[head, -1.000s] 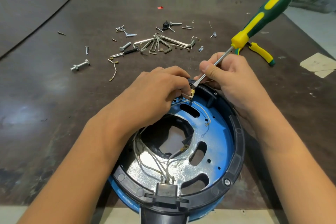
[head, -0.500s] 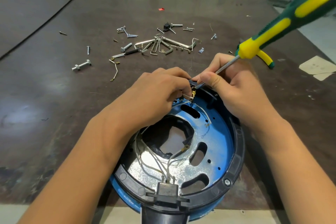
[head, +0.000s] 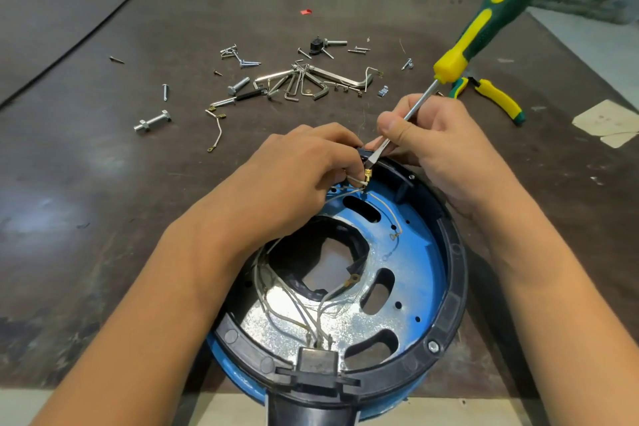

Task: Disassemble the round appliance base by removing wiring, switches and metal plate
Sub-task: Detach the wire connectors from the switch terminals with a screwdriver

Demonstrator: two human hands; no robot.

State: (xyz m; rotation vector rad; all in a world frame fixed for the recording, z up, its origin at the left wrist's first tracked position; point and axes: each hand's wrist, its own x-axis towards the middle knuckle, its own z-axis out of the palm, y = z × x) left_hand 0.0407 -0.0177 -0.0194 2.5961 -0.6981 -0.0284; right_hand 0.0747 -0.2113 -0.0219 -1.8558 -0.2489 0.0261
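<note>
Item 1. Table [head: 86, 204]: dark and scuffed, carries everything listed.

Item 2. Loose bolt [head: 152, 122] and a scatter of screws and hex keys [head: 304, 83]: on the far side of the table, well apart from the work.

Item 3. Left hand [head: 294, 176]: reaches in over the base's left rim. Fingers curl, with the fingertips pinching the white lead [head: 354, 179] just behind its terminal.

Item 4. Round base [head: 453, 290]: lies open side up at the near table edge. The blue metal plate [head: 422, 270] is still seated inside. The wires [head: 294, 313] run to a black connector block [head: 317, 361] at the near rim.

Item 5. Brass terminal [head: 368, 176]: sits at the base's far rim, directly between the two hands. The left hand is nearer to it and already on its lead.

Item 6. Screwdriver [head: 484, 31]: long axis slopes from the green-yellow handle, high on the far right, down and leftward. The flat tip meets the top of the terminal (whether it is wedged inside cannot be told).

Item 7. Right hand [head: 446, 149]: rests beyond the far-right rim, thumb and fingers closed low on the steel shaft.

Item 8. Pliers [head: 498, 98]: lie idle, right of the shaft.

Judgement: the step is levering this terminal free, and it likely depends on pushing along the shaft while the left hand pulls the lead the opposite way.
</note>
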